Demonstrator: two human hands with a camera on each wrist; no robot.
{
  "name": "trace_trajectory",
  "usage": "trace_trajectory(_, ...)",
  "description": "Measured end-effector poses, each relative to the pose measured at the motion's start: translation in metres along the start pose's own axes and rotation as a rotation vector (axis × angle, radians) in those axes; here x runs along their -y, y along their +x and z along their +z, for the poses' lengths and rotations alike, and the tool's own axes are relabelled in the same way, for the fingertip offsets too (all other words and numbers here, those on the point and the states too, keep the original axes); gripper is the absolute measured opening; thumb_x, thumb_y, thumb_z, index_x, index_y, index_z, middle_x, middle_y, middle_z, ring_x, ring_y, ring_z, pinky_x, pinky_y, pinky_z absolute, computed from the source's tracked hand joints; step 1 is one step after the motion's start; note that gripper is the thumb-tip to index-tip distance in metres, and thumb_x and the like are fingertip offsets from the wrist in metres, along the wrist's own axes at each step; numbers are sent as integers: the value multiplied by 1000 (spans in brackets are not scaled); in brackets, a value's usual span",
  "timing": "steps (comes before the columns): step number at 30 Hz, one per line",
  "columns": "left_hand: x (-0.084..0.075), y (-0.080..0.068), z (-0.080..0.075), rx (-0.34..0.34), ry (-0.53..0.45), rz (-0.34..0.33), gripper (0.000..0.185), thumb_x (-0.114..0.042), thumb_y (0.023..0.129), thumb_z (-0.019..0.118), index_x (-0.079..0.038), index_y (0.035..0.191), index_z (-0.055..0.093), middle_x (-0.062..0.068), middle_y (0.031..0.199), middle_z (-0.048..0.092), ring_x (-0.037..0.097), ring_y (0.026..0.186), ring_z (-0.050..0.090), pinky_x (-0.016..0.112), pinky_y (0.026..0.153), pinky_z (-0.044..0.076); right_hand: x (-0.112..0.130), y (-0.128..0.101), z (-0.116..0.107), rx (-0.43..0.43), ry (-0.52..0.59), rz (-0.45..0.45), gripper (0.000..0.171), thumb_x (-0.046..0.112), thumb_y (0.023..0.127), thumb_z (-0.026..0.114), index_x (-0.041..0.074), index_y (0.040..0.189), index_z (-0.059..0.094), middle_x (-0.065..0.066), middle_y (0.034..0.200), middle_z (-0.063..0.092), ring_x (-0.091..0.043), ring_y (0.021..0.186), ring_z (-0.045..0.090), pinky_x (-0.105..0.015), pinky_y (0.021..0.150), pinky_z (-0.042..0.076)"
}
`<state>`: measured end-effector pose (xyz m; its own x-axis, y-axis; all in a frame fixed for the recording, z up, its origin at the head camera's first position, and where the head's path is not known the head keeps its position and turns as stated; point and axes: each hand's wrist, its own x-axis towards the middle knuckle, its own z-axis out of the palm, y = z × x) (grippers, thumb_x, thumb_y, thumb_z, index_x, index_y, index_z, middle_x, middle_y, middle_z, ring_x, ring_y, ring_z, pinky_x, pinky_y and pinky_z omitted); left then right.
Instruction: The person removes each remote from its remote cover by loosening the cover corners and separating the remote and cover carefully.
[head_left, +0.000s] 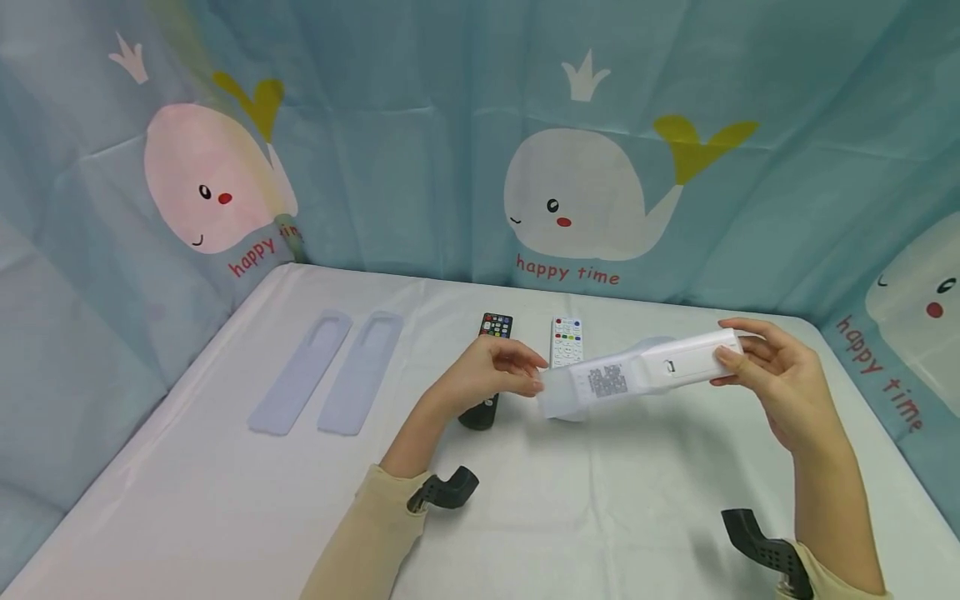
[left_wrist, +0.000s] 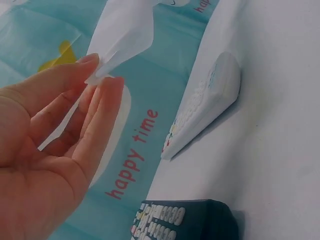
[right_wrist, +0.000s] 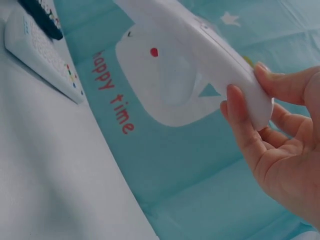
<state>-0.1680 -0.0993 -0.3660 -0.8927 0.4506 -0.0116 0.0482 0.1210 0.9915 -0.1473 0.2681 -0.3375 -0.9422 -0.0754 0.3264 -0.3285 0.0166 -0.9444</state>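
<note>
A white remote control (head_left: pixel 696 358), back side toward the head camera, is held in the air, tilted with its right end higher. Its left part lies inside a translucent sleeve (head_left: pixel 558 395), and a grey printed patch shows through. My right hand (head_left: pixel 787 387) pinches the bare right end of the remote between thumb and fingers, as the right wrist view also shows. At the other end, my left hand (head_left: pixel 480 375) pinches the sleeve's closed tip; in the left wrist view the thin sleeve material (left_wrist: pixel 127 37) narrows between thumb and fingertips.
On the white table (head_left: pixel 525 533) lie a black remote (head_left: pixel 480 414), partly behind my left hand, and a second white remote (head_left: pixel 566 340), partly behind the sleeve. Two flat translucent sleeves (head_left: pixel 302 375) lie side by side at left. A blue whale-print curtain (head_left: pixel 420 192) stands behind.
</note>
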Motion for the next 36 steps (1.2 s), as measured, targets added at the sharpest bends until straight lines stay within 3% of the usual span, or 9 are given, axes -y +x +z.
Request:
trace_trajectory(4, 1, 2, 5, 29, -8, 0, 34, -2, 93, 78, 5, 125, 71, 7, 94, 70, 13, 80, 72, 50, 89, 63, 0, 0, 1, -2, -6, 6, 38, -14, 97, 65, 15, 121, 72, 5, 108, 76, -7, 87, 73, -19, 68, 61)
trace_trajectory(6, 1, 3, 8, 29, 21, -3, 31, -6, 94, 79, 1, 124, 73, 6, 97, 71, 13, 81, 71, 51, 90, 63, 1, 1, 3, 2, -4, 12, 38, -14, 97, 65, 15, 121, 72, 5, 108, 76, -7, 87, 73, -19, 68, 61)
trace_trajectory(15, 4, 6, 16, 0, 89, 7, 18, -10, 95, 78, 0, 110, 79, 10, 107, 74, 14, 84, 68, 29, 75, 62, -1, 2, 7, 16, -10, 20, 40, -14, 98, 63, 17, 120, 73, 5, 107, 76, -8, 86, 73, -20, 67, 61)
trace_trajectory(26, 2, 6, 14, -8, 74, 18, 12, -4, 95, 77, 6, 103, 77, 14, 102, 75, 12, 78, 67, 31, 72, 63, 2, 1, 4, 8, -10, 66, 39, -12, 98, 64, 19, 118, 74, 6, 105, 75, -7, 86, 73, -20, 68, 62)
trace_trajectory(36, 1, 5, 8, 13, 72, 19, 14, -3, 96, 76, 8, 105, 76, 14, 101, 75, 12, 75, 66, 29, 70, 63, 2, 1, 3, 13, -27, 68, 37, -10, 99, 65, 19, 120, 73, 7, 105, 76, -7, 87, 74, -20, 68, 62)
